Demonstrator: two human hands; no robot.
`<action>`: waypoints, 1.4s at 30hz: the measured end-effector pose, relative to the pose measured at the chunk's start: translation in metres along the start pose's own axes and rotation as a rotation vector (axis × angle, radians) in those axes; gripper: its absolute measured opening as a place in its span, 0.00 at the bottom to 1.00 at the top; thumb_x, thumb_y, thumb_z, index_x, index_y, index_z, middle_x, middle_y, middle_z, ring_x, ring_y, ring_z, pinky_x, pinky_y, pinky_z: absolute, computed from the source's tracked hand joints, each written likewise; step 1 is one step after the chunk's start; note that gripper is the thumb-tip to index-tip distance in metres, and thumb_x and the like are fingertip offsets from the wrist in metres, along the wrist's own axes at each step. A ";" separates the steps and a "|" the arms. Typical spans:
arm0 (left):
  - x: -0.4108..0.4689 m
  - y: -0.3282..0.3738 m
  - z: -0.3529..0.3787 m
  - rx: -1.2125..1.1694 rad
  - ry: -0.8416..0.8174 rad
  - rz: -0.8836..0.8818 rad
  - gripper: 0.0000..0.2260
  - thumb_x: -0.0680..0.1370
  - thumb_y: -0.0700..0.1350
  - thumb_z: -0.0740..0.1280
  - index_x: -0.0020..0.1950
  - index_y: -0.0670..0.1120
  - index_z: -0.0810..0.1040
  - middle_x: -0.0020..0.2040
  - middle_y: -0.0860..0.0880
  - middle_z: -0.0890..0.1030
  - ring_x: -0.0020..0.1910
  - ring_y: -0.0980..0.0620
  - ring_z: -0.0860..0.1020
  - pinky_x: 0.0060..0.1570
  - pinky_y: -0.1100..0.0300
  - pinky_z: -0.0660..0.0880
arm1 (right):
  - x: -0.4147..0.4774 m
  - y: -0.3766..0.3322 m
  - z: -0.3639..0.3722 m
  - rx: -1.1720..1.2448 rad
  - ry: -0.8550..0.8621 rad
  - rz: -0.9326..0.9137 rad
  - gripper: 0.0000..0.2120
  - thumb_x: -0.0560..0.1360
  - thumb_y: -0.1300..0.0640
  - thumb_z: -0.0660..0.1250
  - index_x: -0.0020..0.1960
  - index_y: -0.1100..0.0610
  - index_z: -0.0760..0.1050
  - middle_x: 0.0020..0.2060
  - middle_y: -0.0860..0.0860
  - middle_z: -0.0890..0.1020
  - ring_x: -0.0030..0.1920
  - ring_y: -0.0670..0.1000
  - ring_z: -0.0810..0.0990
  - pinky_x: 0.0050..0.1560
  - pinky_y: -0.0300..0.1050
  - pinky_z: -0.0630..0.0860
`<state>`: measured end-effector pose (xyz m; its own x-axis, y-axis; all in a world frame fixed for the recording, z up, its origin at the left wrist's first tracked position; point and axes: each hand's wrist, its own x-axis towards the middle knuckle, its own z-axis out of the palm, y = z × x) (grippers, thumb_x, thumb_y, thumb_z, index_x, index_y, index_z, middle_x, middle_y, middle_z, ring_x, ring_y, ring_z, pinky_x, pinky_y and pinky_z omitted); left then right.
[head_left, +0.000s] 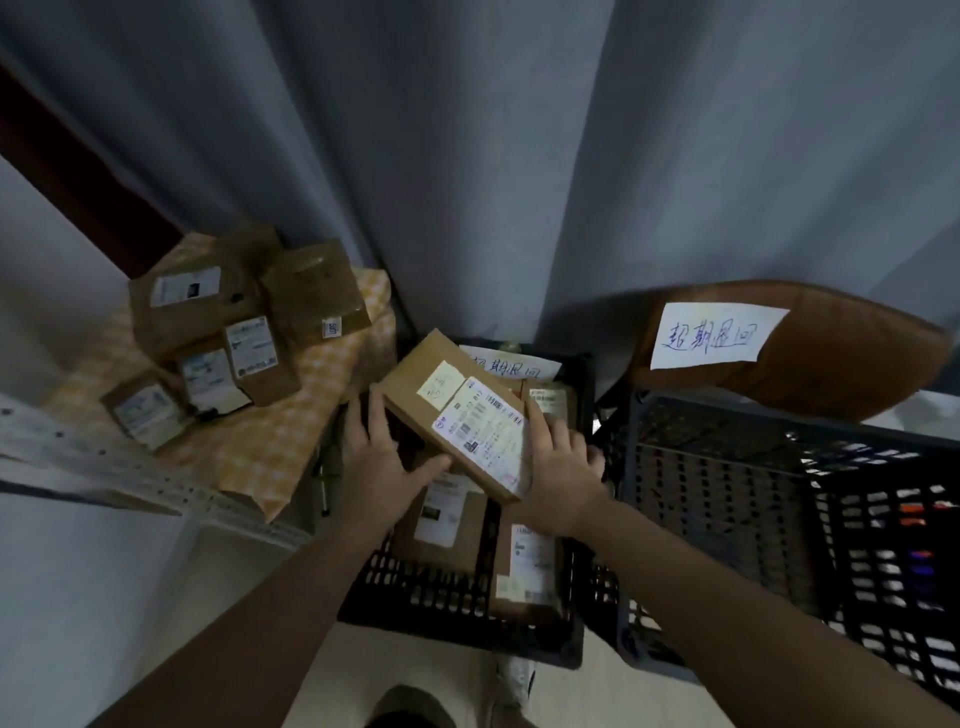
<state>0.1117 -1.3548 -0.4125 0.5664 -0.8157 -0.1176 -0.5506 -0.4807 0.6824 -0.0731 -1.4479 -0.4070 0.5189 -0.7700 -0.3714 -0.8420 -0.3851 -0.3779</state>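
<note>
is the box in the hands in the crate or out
Out: left hand and right hand hold the box above parcels in the crate.

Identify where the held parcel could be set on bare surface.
The right crate looks empty, between middle crate and chair. The checked cloth is bare along its near edge. Crowded: the middle crate under the parcel, and the cloth's box pile.

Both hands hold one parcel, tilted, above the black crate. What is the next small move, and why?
Probably level the parcel and lower it flat onto the boxes lying in the black crate: the left hand and right hand grip its edges, and it hangs tilted right above them.
</note>
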 end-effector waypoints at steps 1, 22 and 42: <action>0.016 0.002 0.000 0.181 0.019 0.102 0.53 0.66 0.56 0.77 0.79 0.49 0.45 0.78 0.41 0.47 0.76 0.41 0.50 0.73 0.45 0.55 | 0.017 0.008 -0.007 -0.047 -0.003 -0.002 0.60 0.65 0.39 0.74 0.76 0.48 0.31 0.75 0.52 0.52 0.75 0.59 0.51 0.72 0.70 0.47; 0.268 -0.056 0.142 0.864 -0.515 0.621 0.47 0.67 0.56 0.74 0.77 0.45 0.51 0.73 0.43 0.61 0.73 0.43 0.59 0.72 0.43 0.55 | 0.217 0.103 0.067 -0.050 0.019 0.090 0.34 0.73 0.50 0.70 0.74 0.48 0.56 0.77 0.53 0.50 0.77 0.58 0.44 0.74 0.61 0.56; 0.262 -0.078 0.129 0.917 -0.540 0.488 0.30 0.79 0.54 0.61 0.78 0.51 0.51 0.75 0.44 0.57 0.73 0.44 0.58 0.73 0.48 0.57 | 0.239 0.066 0.068 -0.140 -0.006 0.259 0.25 0.79 0.45 0.59 0.74 0.51 0.62 0.75 0.55 0.59 0.76 0.58 0.52 0.76 0.58 0.50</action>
<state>0.2244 -1.5726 -0.5896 -0.0405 -0.9025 -0.4287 -0.9987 0.0495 -0.0100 0.0057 -1.6222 -0.5784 0.2849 -0.8488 -0.4454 -0.9584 -0.2433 -0.1494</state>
